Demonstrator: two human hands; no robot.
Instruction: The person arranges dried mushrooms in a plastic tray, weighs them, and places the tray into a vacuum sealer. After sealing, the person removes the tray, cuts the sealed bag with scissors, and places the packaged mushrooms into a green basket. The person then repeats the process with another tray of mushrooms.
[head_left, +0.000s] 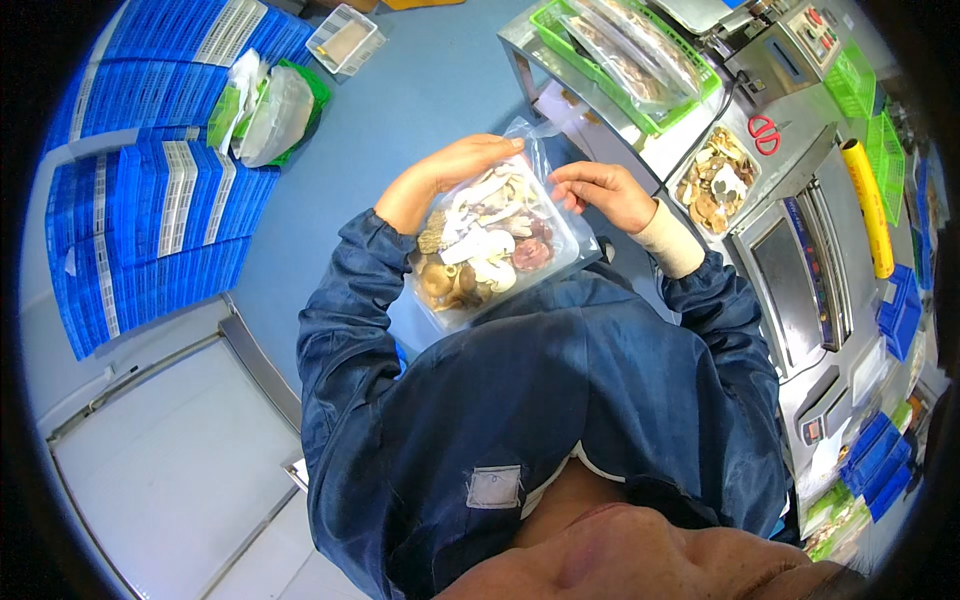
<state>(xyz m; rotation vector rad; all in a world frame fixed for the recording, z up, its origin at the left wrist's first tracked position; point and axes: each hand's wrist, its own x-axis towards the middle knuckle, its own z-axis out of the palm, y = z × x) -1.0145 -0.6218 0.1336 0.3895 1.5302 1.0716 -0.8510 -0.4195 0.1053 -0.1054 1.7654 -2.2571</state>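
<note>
A clear plastic bag (574, 244) encloses a clear tray of assorted dried mushrooms (487, 240), tilted in front of my body. My left hand (469, 161) grips the bag and tray along the upper left edge, thumb and fingers near the bag's mouth. At the bag's right side, my right hand (604, 191) has its fingers bent against the loose film. Whether those fingertips pinch the film is unclear. Pale slices, brown caps and a reddish round piece show through the plastic.
On the metal bench at right are a second mushroom tray (716, 180), red-handled scissors (765, 135), a sealing machine (799, 277), a small scale (823, 412) and a green basket (652, 124) of packed bags. Stacked blue crates (165, 195) stand left, above a white lid (176, 450).
</note>
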